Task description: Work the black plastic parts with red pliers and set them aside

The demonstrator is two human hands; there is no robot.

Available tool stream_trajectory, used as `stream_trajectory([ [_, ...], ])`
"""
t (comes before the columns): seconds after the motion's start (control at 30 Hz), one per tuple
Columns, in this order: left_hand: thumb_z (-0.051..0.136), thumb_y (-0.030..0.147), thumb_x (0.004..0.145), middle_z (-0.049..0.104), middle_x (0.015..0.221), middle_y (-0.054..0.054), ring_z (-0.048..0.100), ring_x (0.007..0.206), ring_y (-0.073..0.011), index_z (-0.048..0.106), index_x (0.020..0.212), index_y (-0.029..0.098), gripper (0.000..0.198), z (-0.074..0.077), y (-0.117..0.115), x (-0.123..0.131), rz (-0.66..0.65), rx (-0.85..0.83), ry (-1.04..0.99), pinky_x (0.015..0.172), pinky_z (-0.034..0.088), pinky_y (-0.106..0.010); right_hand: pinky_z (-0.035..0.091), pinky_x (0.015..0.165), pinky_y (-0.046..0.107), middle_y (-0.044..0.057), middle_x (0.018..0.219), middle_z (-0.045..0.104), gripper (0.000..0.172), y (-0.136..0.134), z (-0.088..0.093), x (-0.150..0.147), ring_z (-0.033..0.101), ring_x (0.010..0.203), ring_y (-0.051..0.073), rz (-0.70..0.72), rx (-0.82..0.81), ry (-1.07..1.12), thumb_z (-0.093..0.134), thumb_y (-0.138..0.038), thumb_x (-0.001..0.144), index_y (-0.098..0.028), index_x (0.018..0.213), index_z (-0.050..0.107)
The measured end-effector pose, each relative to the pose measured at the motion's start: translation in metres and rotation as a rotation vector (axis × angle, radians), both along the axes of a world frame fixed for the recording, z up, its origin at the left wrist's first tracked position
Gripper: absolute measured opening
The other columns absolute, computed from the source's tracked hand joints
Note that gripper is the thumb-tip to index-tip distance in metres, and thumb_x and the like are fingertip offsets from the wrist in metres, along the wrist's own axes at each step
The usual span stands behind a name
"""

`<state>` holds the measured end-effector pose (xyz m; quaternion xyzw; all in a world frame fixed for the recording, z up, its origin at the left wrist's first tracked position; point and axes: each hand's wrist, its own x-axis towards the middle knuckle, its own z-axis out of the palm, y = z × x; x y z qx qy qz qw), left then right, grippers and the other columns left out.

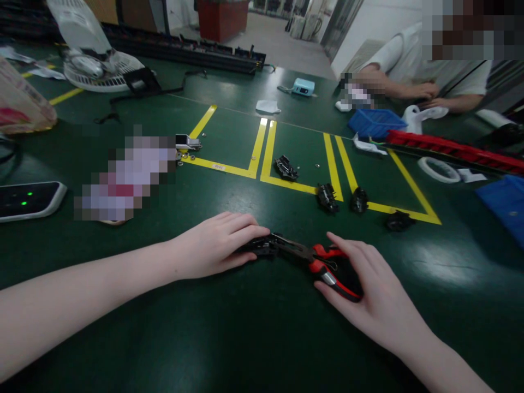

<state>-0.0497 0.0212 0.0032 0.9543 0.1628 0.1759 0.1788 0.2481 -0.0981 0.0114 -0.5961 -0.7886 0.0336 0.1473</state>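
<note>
Green table (229, 338), near side: my left hand (216, 244) pinches a part (265, 246); my right hand (374, 289), gripping pliers (317, 265), should squeeze gently.

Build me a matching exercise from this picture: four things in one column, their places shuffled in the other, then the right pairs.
Things
1. Pliers
2. Black part at the tool's tips
3. White fan
4. Long red strip

Places
A. Far left of the green table
B. At the fingers of the left hand
C. Right side of the table
D. In the right hand

Right pairs: 1-D; 2-B; 3-A; 4-C
</note>
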Motion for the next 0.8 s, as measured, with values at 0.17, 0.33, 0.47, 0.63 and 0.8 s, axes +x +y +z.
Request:
stream_trajectory([
  [0.17,0.056,0.021,0.096,0.059,0.122,-0.011,0.059,0.104,-0.0208,0.046,0.134,0.014,0.04,0.002,0.001,0.0,-0.007,-0.02,0.015,0.089,0.049,-0.034,0.056,0.087,0.046,0.014,0.122,0.062,0.054,0.0,-0.002,0.004,0.062,0.11,0.03,0.066,0.048,-0.006,0.063,-0.043,0.087,-0.021,0.134,0.05],
  [0.33,0.055,0.022,0.097,0.058,0.125,-0.01,0.057,0.109,-0.0209,0.046,0.134,0.016,0.039,0.002,0.001,-0.001,-0.011,-0.047,0.028,0.092,0.048,-0.035,0.055,0.091,0.042,0.012,0.124,0.063,0.053,-0.002,-0.006,0.01,0.062,0.112,0.026,0.112,0.089,0.044,0.065,-0.039,0.088,-0.021,0.136,0.05],
  [0.47,0.055,0.022,0.097,0.059,0.124,-0.009,0.058,0.108,-0.0207,0.049,0.132,0.017,0.036,0.003,0.001,-0.001,-0.011,-0.067,0.055,0.09,0.048,-0.035,0.057,0.089,0.041,0.01,0.122,0.064,0.054,-0.003,-0.01,0.014,0.064,0.109,0.026,0.114,0.105,0.063,0.066,-0.04,0.087,-0.022,0.136,0.05],
  [0.63,0.054,0.022,0.098,0.059,0.123,-0.008,0.057,0.108,-0.0196,0.052,0.127,0.017,0.03,0.003,0.002,0.0,-0.019,-0.071,0.049,0.091,0.047,-0.035,0.058,0.087,0.042,0.01,0.12,0.066,0.054,-0.002,-0.009,0.012,0.066,0.106,0.027,0.111,0.11,0.089,0.067,-0.04,0.086,-0.023,0.135,0.052],
  [0.8,0.054,0.023,0.098,0.058,0.123,-0.008,0.057,0.109,-0.0191,0.056,0.124,0.018,0.026,0.001,0.004,-0.002,-0.036,-0.066,0.059,0.092,0.048,-0.034,0.059,0.086,0.041,0.01,0.12,0.066,0.054,-0.002,-0.008,0.012,0.067,0.105,0.027,0.111,0.102,0.093,0.067,-0.042,0.086,-0.024,0.135,0.052],
])
